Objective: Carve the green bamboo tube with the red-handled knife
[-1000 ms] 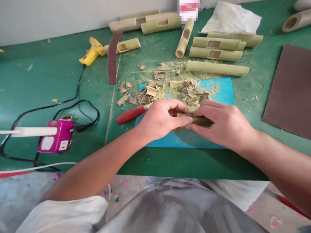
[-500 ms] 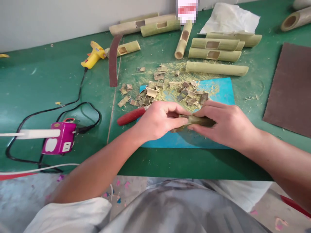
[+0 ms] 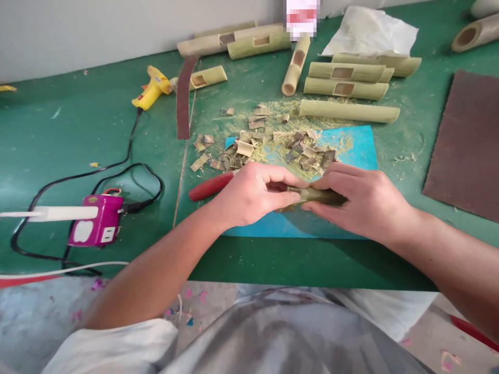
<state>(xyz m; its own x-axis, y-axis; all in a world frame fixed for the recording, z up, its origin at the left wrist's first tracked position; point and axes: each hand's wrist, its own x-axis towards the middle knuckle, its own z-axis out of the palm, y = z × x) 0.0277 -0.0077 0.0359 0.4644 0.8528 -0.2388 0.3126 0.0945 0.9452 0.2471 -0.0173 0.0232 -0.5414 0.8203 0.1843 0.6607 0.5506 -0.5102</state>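
Note:
Between my two hands lies a short greenish bamboo piece, low over the blue sheet. My left hand grips its left end with thumb and fingers. At the other end, my right hand pinches it, thumb below and fingers above; the palms hide part of it. A tool with a red handle rests beside my left hand, its far end hidden behind that hand. Just beyond my fingers, broken bamboo chips and yellowish dust lie in a heap.
Several bamboo tubes with cut windows lie at the back. On the left are a yellow glue gun, a sandpaper strip and a purple power socket with cords. A brown sheet lies at right, crumpled white paper behind.
The whole view has shifted very slightly. Both hands keep their grip on the bamboo piece, with hardly any visible movement.

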